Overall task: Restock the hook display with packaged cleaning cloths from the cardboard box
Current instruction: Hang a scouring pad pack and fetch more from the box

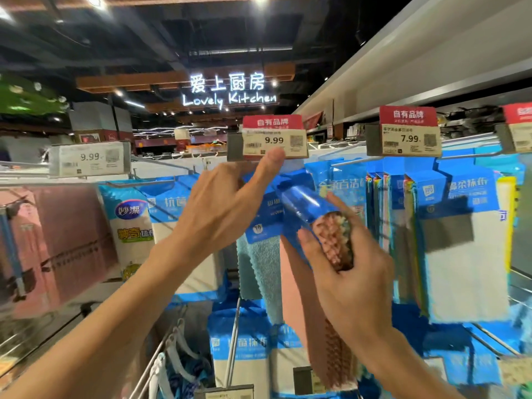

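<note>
Plainly the cloth pack [302,205] juts up from the right hand [349,286] grip.

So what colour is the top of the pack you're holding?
Blue on the pack; best in head view.

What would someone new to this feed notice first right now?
At centre-right, the right hand grips a pack of cloths with a blue header, held tilted. Just left of it, the left hand reaches up, with one digit touching the lower edge of the 9.99 price tag. Behind them, high in the middle, glows the white Lovely Kitchen sign.
</note>
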Demonstrator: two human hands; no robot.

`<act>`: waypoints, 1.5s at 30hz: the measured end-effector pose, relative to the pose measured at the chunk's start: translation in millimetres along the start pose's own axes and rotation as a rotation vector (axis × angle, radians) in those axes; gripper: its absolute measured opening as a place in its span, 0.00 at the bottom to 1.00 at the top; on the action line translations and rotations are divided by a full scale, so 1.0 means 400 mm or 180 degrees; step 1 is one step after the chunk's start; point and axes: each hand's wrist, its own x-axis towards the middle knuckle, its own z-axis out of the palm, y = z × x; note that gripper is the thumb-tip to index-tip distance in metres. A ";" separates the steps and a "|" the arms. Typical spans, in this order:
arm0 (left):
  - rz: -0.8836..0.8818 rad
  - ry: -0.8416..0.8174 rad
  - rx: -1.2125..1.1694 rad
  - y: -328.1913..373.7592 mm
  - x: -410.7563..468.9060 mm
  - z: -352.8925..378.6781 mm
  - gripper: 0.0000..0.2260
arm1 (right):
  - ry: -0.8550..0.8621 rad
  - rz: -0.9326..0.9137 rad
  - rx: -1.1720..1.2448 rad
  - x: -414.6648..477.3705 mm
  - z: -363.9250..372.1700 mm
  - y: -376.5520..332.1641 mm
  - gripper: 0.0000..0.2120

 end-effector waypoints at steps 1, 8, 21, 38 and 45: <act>-0.0057 -0.0230 -0.0318 0.007 -0.001 -0.008 0.20 | -0.0006 -0.0139 -0.0031 -0.008 0.014 0.002 0.26; -0.0518 -0.1183 -0.1224 -0.022 0.035 -0.059 0.29 | -0.0323 -0.0682 -0.0185 -0.034 0.045 -0.001 0.30; 0.0396 -0.0965 0.0108 -0.033 0.085 -0.105 0.38 | -0.1542 0.0806 0.0707 0.205 0.085 0.004 0.11; 0.1155 0.0697 0.0546 -0.112 0.113 -0.024 0.16 | -0.0940 0.1007 0.0569 0.299 0.122 0.038 0.07; 0.1287 0.0966 0.0858 -0.108 0.115 0.001 0.15 | -0.0916 0.1095 0.0515 0.319 0.125 0.056 0.07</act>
